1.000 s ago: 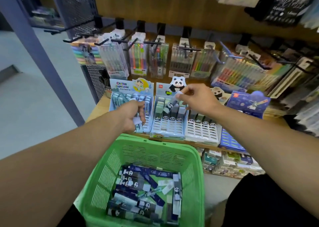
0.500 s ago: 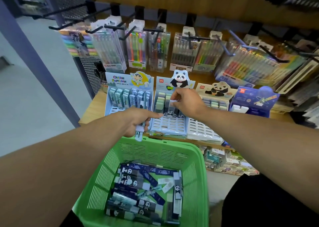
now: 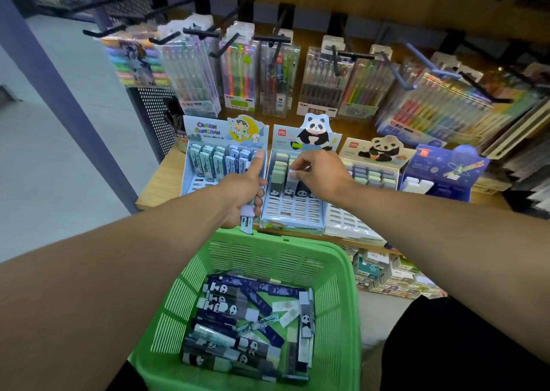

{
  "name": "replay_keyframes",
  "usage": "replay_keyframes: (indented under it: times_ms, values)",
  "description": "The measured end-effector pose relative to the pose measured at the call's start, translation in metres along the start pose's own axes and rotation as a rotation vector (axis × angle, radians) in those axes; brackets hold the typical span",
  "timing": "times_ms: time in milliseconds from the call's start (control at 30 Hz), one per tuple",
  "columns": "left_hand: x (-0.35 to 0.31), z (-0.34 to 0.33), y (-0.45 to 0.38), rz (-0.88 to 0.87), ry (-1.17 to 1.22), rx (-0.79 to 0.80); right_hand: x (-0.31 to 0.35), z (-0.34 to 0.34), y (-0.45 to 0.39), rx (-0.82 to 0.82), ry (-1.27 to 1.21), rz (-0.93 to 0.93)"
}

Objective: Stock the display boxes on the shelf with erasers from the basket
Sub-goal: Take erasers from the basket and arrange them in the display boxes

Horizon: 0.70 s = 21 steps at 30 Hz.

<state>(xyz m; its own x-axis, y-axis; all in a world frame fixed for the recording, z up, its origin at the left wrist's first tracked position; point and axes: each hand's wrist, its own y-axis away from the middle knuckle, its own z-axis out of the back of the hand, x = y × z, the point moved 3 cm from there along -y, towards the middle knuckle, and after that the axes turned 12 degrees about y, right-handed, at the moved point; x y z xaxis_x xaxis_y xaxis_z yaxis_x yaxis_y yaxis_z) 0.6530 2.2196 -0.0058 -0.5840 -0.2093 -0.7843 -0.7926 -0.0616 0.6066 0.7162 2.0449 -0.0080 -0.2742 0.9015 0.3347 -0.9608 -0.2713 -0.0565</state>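
While my right hand works at the panda box, these are the things I mind:

Right hand: my right hand (image 3: 320, 175) pinches one eraser (image 3: 293, 174) between thumb and fingertips, over the upper rows of the panda box (image 3: 293, 212), which stands on the shelf (image 3: 162, 187) between the crayon box (image 3: 195, 164) and a second panda box (image 3: 357, 221).
Left hand: my left hand (image 3: 242, 198) is closed round spare erasers (image 3: 247, 219), thumb stuck up; their ends poke out below my fist, just above the basket (image 3: 348, 274) rim.
Slot: the eraser goes, I judge, into the row that is partly filled. The slots nearer me show bare.
Fit: I should hold it upright, line its end with the slot, and press it straight down so the panda face shows like its neighbours.
Risk: a tilted push could knock the standing erasers beside it, so I keep my fingers high and let go only once it seats.
Feed: next I would pass one from the left fist to the right, not fumble two at once.
Stock: many more erasers lie loose in the basket below, so the job looks far from done.
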Motion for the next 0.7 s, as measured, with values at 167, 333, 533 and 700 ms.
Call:
replay_keyframes:
  times_ms: [167, 333, 533, 700]
  values:
    - [0.002, 0.002, -0.004, 0.002, 0.052, 0.019, -0.001, 0.001, -0.002, 0.027, 0.044, -0.03]
    - [0.001, 0.003, -0.004, 0.0, 0.065, 0.024, -0.004, -0.006, -0.004, 0.133, 0.166, -0.022]
    - [-0.002, 0.003, -0.005, 0.01, 0.117, 0.045, 0.0, 0.002, -0.001, 0.075, 0.204, 0.021]
    - [-0.007, 0.005, -0.005, 0.029, 0.182, 0.061, 0.016, 0.007, 0.007, 0.004, -0.097, 0.005]
